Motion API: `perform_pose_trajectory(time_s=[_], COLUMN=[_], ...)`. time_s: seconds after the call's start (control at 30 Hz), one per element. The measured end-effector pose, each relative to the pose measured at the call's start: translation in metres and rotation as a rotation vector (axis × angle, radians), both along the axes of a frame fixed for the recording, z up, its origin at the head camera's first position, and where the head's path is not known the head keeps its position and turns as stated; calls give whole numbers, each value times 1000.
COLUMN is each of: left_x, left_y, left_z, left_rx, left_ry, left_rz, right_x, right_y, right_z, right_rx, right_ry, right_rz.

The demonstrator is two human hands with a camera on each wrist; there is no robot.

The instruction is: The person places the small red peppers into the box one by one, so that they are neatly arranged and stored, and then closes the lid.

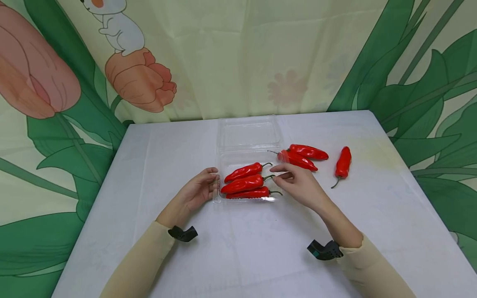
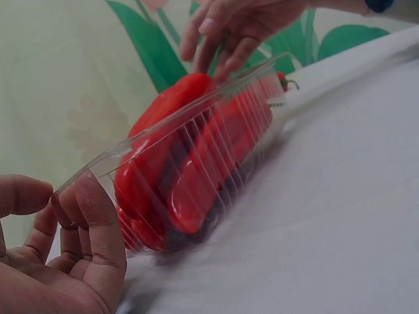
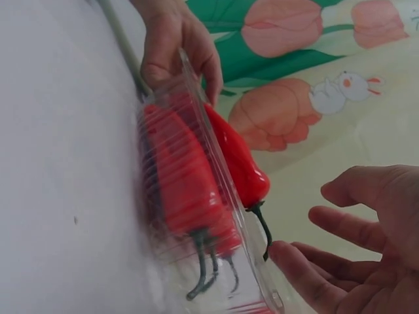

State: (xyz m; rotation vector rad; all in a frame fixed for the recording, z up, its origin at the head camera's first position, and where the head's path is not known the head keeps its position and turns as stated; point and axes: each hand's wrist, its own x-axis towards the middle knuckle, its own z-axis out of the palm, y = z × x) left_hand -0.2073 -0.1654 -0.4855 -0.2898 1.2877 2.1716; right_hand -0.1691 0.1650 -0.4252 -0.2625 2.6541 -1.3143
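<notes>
A clear plastic clamshell box (image 1: 246, 156) lies on the table with its lid (image 1: 249, 133) folded back. Several red peppers (image 1: 244, 184) lie in it side by side, their green stems pointing right. My left hand (image 1: 201, 190) holds the box at its left side; in the left wrist view the rim (image 2: 98, 160) sits between thumb and fingers. Over the right side of the box is my right hand (image 1: 299, 186), its fingers spread and loosely bent. One fingertip is right at the stem (image 3: 264, 226) of the uppermost pepper (image 3: 239, 160), with nothing gripped.
Two more red peppers (image 1: 309, 152) lie together just right of the box, behind the right hand. Another pepper (image 1: 343, 162) lies apart, farther right. A white cloth covers the table (image 1: 238, 256); a printed curtain (image 1: 231, 62) hangs behind its far edge.
</notes>
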Motion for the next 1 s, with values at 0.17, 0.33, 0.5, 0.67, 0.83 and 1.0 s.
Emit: perform_pose_trajectory(time_s=[0.17, 0.33, 0.5, 0.67, 0.83, 1.0], left_x=[1, 1, 1, 0, 1, 1], left_y=[0, 1, 0, -1, -1, -1], left_z=[1, 1, 1, 0, 1, 1], left_rx=[3, -4, -3, 1, 2, -5], left_ry=[3, -1, -3, -6, -9, -13], left_rz=[-3, 0, 4, 2, 6, 11], right_x=[-1, -1, -2, -2, 0, 2], right_y=[7, 16, 26, 35, 46, 56], right_z=[3, 4, 5, 6, 8, 9], right_rx=[-6, 22, 53, 66, 77, 94], right_ry=[28, 54, 61, 78, 86, 84], right_rz=[-42, -76, -112, -129, -140, -149])
